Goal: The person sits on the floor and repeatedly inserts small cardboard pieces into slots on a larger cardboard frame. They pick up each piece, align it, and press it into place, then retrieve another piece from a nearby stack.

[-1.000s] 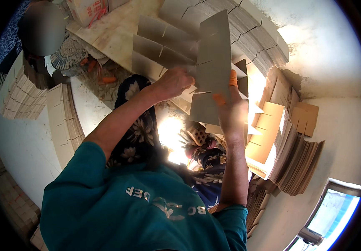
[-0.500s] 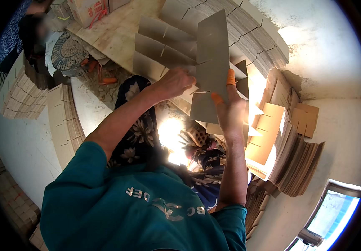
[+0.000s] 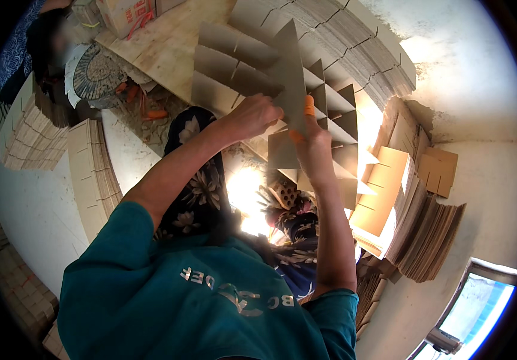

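Note:
A grey cardboard strip (image 3: 289, 66) stands on edge across a partly assembled cardboard divider (image 3: 343, 127) made of slotted, crossing strips. Wearing orange covers on its thumb and a finger, my right hand (image 3: 315, 150) is closed on the near part of this strip. My left hand (image 3: 254, 116) is closed in a pinch at the divider's near left side, beside the strip. Its fingertips appear to grip the divider where the pieces meet, though the hand partly hides that spot. Long parallel strips of the divider extend to the left, with their slots facing up.
Stacked slotted cardboard (image 3: 363, 45) lies behind the divider. More piles (image 3: 429, 231) stand by the right wall, with brown sheets (image 3: 380, 195) nearer. At left are further stacks (image 3: 93, 177) and a wooden board (image 3: 156, 57) with boxes (image 3: 125, 17). Another person (image 3: 48, 45) is at far left.
My right hand has moved left and turned the strip more edge-on, exposing crossing cells of the divider to its right. The left hand has barely moved.

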Demonstrator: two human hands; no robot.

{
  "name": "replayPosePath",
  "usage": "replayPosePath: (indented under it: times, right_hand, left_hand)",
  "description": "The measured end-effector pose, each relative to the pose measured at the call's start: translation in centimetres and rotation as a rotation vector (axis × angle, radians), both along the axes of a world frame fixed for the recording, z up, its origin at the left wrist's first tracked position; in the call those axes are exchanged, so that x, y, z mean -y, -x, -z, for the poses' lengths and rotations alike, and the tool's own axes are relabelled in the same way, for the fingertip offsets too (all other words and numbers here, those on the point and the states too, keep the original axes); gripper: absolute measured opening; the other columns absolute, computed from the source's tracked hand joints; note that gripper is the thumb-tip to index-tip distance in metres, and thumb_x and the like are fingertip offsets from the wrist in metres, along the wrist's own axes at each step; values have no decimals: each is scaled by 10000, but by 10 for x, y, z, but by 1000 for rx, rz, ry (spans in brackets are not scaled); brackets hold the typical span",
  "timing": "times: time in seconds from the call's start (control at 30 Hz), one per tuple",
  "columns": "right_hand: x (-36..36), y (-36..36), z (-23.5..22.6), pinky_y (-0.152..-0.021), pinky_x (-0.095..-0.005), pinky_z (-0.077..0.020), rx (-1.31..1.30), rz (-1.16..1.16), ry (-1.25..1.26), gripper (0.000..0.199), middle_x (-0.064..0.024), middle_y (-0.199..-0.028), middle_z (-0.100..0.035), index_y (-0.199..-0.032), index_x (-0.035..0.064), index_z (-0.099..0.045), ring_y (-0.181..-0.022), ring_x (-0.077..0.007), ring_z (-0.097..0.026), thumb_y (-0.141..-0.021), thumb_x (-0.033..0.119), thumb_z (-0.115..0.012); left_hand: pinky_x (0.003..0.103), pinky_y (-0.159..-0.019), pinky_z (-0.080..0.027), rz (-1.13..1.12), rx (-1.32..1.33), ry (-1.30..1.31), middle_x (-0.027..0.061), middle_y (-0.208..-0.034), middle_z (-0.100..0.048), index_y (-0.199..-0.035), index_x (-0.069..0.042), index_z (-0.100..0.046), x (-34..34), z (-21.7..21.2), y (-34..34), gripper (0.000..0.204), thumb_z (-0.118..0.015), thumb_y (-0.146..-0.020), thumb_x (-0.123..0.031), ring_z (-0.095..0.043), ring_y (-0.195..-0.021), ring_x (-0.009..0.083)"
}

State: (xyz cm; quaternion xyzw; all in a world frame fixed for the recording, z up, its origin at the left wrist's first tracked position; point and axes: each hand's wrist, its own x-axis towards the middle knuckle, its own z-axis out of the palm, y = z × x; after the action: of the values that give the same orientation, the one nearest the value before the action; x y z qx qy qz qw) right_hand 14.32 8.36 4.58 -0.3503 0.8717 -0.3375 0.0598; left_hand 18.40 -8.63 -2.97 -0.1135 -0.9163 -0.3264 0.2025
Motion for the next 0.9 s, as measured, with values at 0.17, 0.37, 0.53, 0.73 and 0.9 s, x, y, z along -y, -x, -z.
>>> replayPosePath:
  times: [0.17, 0.37, 0.53, 0.73, 0.9]
  right_hand:
    - [5, 4, -2, -614, -337, -501, -46, -24, 4, 562, -200, -803, -640, -1323, 4, -434, -695, -279, -655, -784, -57, -582]
    - [2, 2, 17, -514, -406, -476, -123, -47, 14, 652, -215, -677, -596, -1376, -77, -259, -594, -350, -616, -782, -35, -526]
    - [5, 3, -9, -598, -447, -500, -132, -7, -295, 642, -218, -745, -619, -1361, -102, -250, -697, -377, -628, -772, -54, -501]
    - [3, 6, 21, -711, -471, -507, -154, -137, -372, 422, -236, -839, -625, -1169, -90, -429, -839, -393, -616, -754, -67, -501]
    - [-11, 10, 30, -716, -458, -498, 23, -110, -190, 380, -235, -868, -621, -1127, -53, -477, -842, -381, -609, -765, 8, -575]
  left_hand:
    - [405, -681, -445, -8, 7, -9, 106, -711, -567, -805, -50, -615, 1, -1, 4, 94, -669, -729, -36, -560, -731, 300]
    - [410, -683, -448, -8, 41, 17, 107, -730, -571, -832, -57, -634, -1, -5, 2, 111, -668, -731, -29, -556, -743, 297]
    - [446, -652, -449, -13, -27, -48, 159, -660, -572, -725, -43, -607, -6, -8, 0, 30, -609, -707, -20, -576, -699, 338]
    - [423, -683, -453, 24, -17, 57, 123, -784, -582, -887, -51, -644, -14, 0, 6, 187, -689, -709, -11, -547, -754, 312]
    - [412, -683, -442, 66, -12, 9, 136, -771, -574, -929, -26, -647, -11, -4, 4, 264, -720, -676, -17, -538, -754, 313]
